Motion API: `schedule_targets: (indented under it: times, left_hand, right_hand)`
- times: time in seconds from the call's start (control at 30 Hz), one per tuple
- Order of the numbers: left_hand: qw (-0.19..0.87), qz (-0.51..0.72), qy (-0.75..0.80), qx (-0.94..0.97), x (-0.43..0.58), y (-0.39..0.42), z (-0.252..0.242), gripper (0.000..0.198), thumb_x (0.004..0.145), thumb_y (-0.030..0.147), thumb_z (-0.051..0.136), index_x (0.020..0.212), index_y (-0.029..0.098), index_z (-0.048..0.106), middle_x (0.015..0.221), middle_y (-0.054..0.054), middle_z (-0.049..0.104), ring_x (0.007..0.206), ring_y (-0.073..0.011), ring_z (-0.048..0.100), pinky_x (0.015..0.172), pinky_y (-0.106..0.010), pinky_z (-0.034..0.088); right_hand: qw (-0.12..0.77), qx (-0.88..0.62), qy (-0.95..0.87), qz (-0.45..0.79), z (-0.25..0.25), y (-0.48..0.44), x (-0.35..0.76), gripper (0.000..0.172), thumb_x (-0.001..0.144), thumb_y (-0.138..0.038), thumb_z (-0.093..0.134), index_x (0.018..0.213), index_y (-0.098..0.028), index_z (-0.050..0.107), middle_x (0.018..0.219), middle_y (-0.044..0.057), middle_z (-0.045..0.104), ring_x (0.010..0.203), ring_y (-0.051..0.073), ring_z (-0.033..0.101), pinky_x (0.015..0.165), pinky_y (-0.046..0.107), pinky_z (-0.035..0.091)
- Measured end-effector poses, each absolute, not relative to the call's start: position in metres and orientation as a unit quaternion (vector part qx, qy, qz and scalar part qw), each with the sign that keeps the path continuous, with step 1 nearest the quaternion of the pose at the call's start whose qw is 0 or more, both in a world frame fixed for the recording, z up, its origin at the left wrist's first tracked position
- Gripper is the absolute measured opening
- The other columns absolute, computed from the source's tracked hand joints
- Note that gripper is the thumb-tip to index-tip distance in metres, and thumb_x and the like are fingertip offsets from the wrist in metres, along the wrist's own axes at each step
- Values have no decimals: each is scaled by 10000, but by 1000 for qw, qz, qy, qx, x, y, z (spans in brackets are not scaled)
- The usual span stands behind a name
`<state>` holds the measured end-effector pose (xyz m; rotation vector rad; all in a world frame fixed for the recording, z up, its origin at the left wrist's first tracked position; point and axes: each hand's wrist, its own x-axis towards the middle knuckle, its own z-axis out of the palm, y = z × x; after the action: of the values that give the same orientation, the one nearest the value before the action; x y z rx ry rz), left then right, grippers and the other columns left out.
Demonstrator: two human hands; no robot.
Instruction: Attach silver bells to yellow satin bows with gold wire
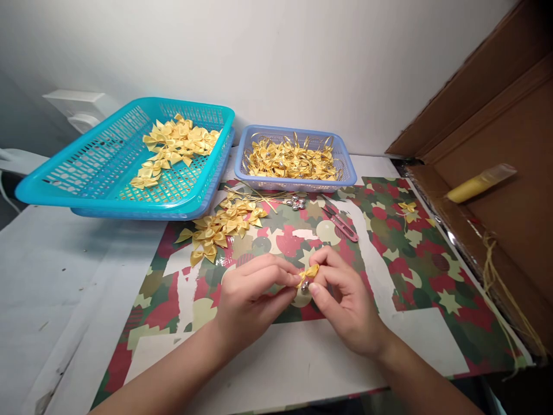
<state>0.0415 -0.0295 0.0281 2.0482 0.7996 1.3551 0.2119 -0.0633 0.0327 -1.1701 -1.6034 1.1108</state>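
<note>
Between my two hands, above the patterned mat, is a yellow ribbon bow [311,271] with a small silver bell [305,286] just below it. My left hand [258,291] pinches the bow's left side between thumb and fingers. On the other side, my right hand [343,294] has its fingers closed at the bow's right loop, the thumb beside the bell. Whether the bell is fastened to the bow I cannot tell. A pile of loose yellow bows [220,225] lies beyond my left hand. Several silver bells [296,202] and gold twist ties [259,195] lie farther back.
A turquoise basket [190,199] holding yellow bows stands at the back left, stacked on a blue one. A smaller blue basket [294,184] holds bows with gold ties. Pink thread snips [341,223] lie beyond my right hand. A cardboard box [488,127] borders the right side.
</note>
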Motion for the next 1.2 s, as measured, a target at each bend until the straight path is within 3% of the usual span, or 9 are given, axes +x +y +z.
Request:
schedule_targets:
  times: [0.67,1.2]
  left_hand:
    - [249,498,286,780,40,-30,27,144,792,49,654,733,177,623,725,-50,715,634,-140,676,574,-219,556]
    - [205,488,286,799,40,-34,21,140,818,56,634,750,177,614,745,-47,704,631,-138,651,593,-245,544]
  right_hand:
    - [413,-480,-645,428,34,-63,211,251,878,-176,469,629,-193,450,836,21,433,763,149,480,675,293,419]
    - [388,-502,-685,359,29,-64,207,258,920,-160,419,669,-199,468,815,22,493,834,177,486,767,335,382]
